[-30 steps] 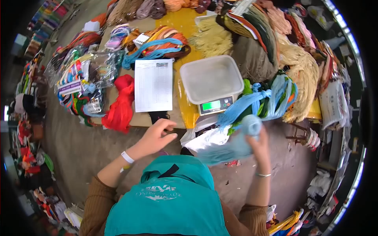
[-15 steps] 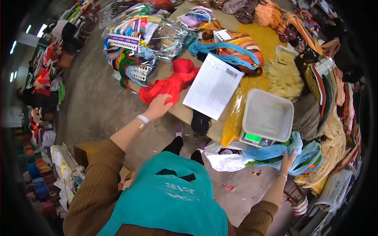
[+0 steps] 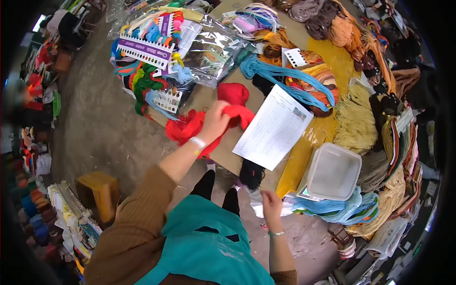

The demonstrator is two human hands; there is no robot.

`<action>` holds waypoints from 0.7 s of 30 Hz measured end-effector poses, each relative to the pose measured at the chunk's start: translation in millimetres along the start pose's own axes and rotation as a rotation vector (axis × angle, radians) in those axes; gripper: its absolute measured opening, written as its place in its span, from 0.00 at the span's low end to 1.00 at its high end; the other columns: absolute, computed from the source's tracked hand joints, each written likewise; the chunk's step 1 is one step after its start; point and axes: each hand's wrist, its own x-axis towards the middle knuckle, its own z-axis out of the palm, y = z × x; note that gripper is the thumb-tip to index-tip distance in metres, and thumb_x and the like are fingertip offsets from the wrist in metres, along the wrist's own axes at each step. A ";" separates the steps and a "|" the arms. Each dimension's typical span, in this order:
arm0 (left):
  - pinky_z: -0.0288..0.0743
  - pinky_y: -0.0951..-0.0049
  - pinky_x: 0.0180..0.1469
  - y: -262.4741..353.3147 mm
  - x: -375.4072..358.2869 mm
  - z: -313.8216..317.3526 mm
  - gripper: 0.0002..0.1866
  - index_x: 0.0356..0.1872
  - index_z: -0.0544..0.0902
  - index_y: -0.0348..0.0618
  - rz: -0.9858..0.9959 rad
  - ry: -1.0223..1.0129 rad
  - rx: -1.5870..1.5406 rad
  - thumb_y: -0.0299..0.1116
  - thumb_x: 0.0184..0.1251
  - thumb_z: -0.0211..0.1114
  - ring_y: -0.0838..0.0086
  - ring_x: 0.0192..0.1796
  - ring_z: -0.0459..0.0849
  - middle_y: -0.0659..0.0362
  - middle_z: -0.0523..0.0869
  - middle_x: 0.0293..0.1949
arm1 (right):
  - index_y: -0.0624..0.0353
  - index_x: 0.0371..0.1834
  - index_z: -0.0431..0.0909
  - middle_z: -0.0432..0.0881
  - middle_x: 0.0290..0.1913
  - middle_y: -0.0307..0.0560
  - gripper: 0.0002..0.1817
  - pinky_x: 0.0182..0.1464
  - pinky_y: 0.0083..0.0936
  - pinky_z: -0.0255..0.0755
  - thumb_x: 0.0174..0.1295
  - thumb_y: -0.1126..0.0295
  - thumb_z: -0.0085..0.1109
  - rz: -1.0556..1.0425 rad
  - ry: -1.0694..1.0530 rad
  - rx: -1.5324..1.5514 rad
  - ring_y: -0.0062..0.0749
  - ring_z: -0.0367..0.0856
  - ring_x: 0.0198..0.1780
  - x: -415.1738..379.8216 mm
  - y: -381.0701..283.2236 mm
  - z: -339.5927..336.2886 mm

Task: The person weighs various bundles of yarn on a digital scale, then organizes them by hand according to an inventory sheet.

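My left hand (image 3: 216,121) is closed on a loop of red yarn (image 3: 239,112) at the near edge of the table. More of that red yarn bunches around the wrist, and a red bundle (image 3: 233,93) lies just behind the fingers. To its right, a printed sheet (image 3: 273,127) with rows of text lies flat, partly over a black skein (image 3: 251,174). My right hand (image 3: 272,205) hangs in front of the table edge with its fingers curled in, and no yarn shows in it. Right of that hand is a blue skein (image 3: 349,209).
A grey plastic tub (image 3: 334,172) sits on a scale at the right. Colour cards (image 3: 145,51) with threads and clear plastic bags (image 3: 213,47) lie at the back left. Skeins in yellow, brown and orange line the right side. A yellow-brown box (image 3: 98,194) stands on the floor.
My left hand has moved right and lifted a loop of the red yarn. My right hand has come off the blue skein and moved left. The view has shifted slightly.
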 end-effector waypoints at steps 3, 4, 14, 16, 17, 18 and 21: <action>0.75 0.77 0.33 17.9 -23.8 -88.7 0.14 0.54 0.75 0.40 -0.627 0.046 -0.756 0.24 0.69 0.51 0.79 0.27 0.77 0.61 0.79 0.29 | 0.63 0.49 0.81 0.86 0.37 0.49 0.12 0.41 0.26 0.76 0.62 0.77 0.59 0.001 -0.089 0.136 0.31 0.83 0.36 69.1 -70.6 55.6; 0.71 0.78 0.30 29.8 -31.0 -124.5 0.15 0.56 0.73 0.39 -0.657 0.088 -0.639 0.24 0.69 0.51 0.80 0.23 0.72 0.63 0.75 0.24 | 0.63 0.52 0.80 0.85 0.40 0.51 0.15 0.43 0.27 0.76 0.61 0.77 0.60 0.043 -0.136 0.111 0.34 0.84 0.37 94.8 -87.5 70.3; 0.65 0.82 0.29 131.7 -43.9 -316.6 0.11 0.50 0.73 0.37 -0.398 0.182 -0.388 0.29 0.70 0.55 0.85 0.20 0.67 0.65 0.75 0.24 | 0.57 0.66 0.66 0.71 0.62 0.60 0.33 0.54 0.44 0.75 0.53 0.74 0.60 -0.135 0.107 -0.373 0.59 0.76 0.56 262.6 -122.5 162.5; 0.66 0.84 0.32 140.2 -32.1 -313.0 0.11 0.50 0.75 0.36 -0.475 0.104 -0.241 0.24 0.69 0.55 0.86 0.26 0.71 0.64 0.79 0.29 | 0.58 0.63 0.67 0.72 0.60 0.59 0.30 0.53 0.44 0.75 0.53 0.75 0.60 -0.150 0.111 -0.323 0.58 0.77 0.54 256.9 -126.6 156.7; 0.68 0.83 0.34 134.4 -24.5 -305.6 0.12 0.50 0.76 0.35 -0.446 0.056 -0.182 0.23 0.68 0.56 0.85 0.29 0.74 0.64 0.80 0.32 | 0.59 0.60 0.69 0.74 0.58 0.58 0.28 0.53 0.45 0.75 0.53 0.75 0.59 -0.163 0.115 -0.271 0.57 0.78 0.53 252.2 -130.3 150.9; 0.69 0.83 0.36 126.2 -16.3 -295.3 0.12 0.50 0.77 0.34 -0.418 0.007 -0.123 0.22 0.67 0.56 0.84 0.33 0.76 0.63 0.81 0.35 | 0.59 0.60 0.69 0.74 0.58 0.58 0.28 0.53 0.45 0.75 0.53 0.75 0.59 -0.166 0.118 -0.280 0.57 0.78 0.53 242.0 -134.8 145.2; 0.73 0.78 0.42 105.5 16.8 -260.4 0.13 0.51 0.78 0.35 -0.347 -0.094 -0.097 0.23 0.66 0.58 0.80 0.38 0.79 0.59 0.83 0.37 | 0.61 0.56 0.70 0.77 0.53 0.57 0.26 0.51 0.36 0.75 0.51 0.79 0.60 -0.357 0.168 -0.043 0.51 0.80 0.49 186.8 -147.8 126.4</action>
